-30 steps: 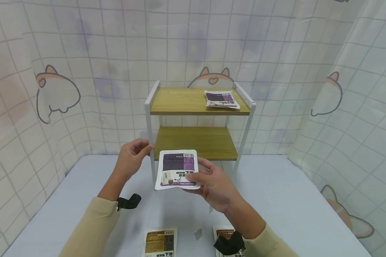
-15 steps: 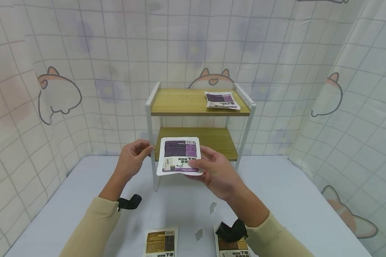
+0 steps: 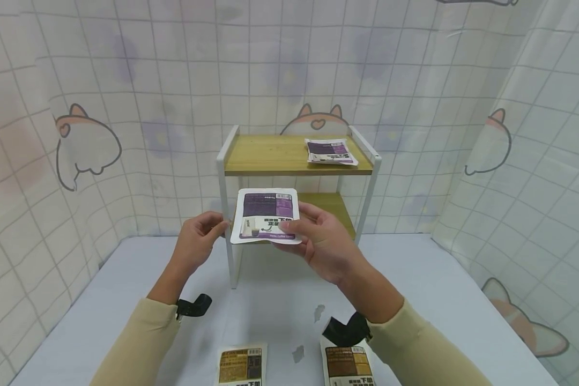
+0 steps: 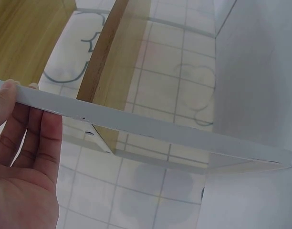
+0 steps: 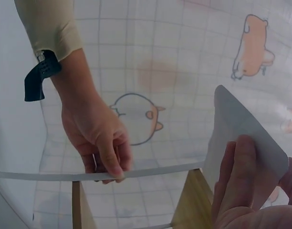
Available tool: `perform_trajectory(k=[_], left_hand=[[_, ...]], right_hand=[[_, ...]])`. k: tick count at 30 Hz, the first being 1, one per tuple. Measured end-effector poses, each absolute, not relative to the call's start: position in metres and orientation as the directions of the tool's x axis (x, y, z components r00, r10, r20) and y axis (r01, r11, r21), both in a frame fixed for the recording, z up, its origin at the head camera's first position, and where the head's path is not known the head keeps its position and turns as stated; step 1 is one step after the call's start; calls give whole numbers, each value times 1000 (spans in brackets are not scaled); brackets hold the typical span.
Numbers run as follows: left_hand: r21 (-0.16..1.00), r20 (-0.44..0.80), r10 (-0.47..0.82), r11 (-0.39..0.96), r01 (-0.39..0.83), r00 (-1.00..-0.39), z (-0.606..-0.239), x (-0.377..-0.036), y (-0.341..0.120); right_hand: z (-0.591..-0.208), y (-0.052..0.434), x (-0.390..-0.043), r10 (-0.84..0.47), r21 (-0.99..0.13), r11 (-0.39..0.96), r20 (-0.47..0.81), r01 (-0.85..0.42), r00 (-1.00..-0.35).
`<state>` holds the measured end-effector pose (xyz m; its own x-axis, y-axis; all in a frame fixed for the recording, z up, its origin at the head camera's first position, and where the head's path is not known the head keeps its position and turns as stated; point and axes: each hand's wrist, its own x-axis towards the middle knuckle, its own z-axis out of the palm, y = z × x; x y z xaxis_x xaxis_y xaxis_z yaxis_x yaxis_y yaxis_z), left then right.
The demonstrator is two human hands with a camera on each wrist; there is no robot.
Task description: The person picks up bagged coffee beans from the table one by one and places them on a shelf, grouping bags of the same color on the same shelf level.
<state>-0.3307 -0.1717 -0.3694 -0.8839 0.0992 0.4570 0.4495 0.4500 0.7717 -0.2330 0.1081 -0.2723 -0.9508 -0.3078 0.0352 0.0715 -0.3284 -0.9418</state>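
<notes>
In the head view my right hand (image 3: 325,241) pinches a flat purple-and-white packet (image 3: 265,206), thumb on its printed front and fingers behind. The packet is in the air before the two-tier wooden shelf (image 3: 270,153), hiding much of its lower board. My left hand (image 3: 200,238) holds the shelf's white front left post (image 3: 224,198) between thumb and fingers. The left wrist view shows the left fingers and thumb around that post (image 4: 151,126), near a board edge. From the right wrist, the packet's plain back (image 5: 232,124) faces the camera, the right fingers (image 5: 244,162) against it.
A small stack of purple-and-white packets (image 3: 330,151) lies on the upper board's right side. Two brown-and-white packets, one left (image 3: 241,367) and one right (image 3: 348,370), lie at the table's near edge. A patterned curtain (image 3: 173,80) surrounds the table (image 3: 140,268).
My right hand has raised the packet from in front of the lower board's front edge to just below the upper board. My left hand has stayed on the post.
</notes>
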Motion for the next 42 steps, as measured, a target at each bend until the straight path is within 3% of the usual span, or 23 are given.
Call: perform_trajectory(k=[42], left_hand=[[782, 439, 118, 439, 443, -891, -366, -327, -172]], right_hand=[[-228, 98, -271, -216, -922, -379, 9, 76, -976]])
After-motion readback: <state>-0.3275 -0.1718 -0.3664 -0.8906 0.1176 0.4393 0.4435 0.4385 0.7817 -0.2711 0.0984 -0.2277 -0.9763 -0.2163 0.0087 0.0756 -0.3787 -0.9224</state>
